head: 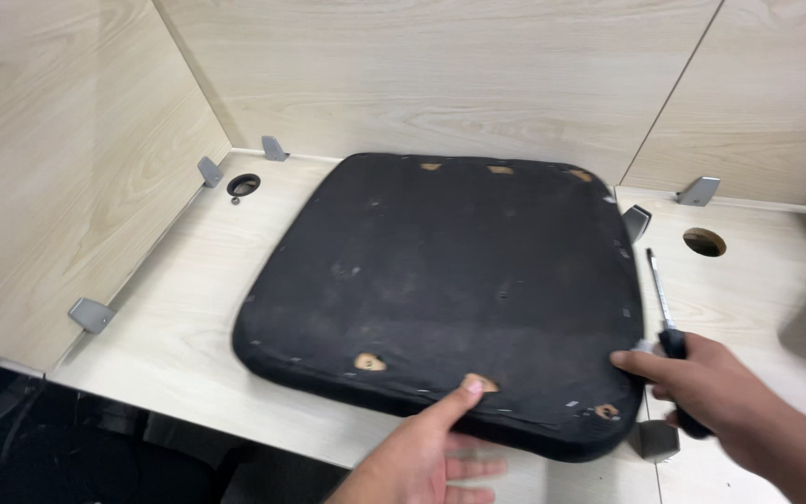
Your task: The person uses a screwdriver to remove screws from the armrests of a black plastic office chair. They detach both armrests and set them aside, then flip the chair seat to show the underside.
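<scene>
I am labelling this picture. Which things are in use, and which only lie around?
In use: black seat cushion, screwdriver, left hand, right hand.
Lying around: desk, grey brackets, cable holes.

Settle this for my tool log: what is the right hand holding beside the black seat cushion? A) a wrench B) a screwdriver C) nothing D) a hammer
B: the right hand grips a black-handled screwdriver whose thin shaft points away along the black seat cushion's right edge.

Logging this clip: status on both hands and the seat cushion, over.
Left hand open, thumb on black seat cushion near edge. Right hand shut on screwdriver, fingertip at cushion's corner. Cushion flat on desk, nothing atop it.
</scene>
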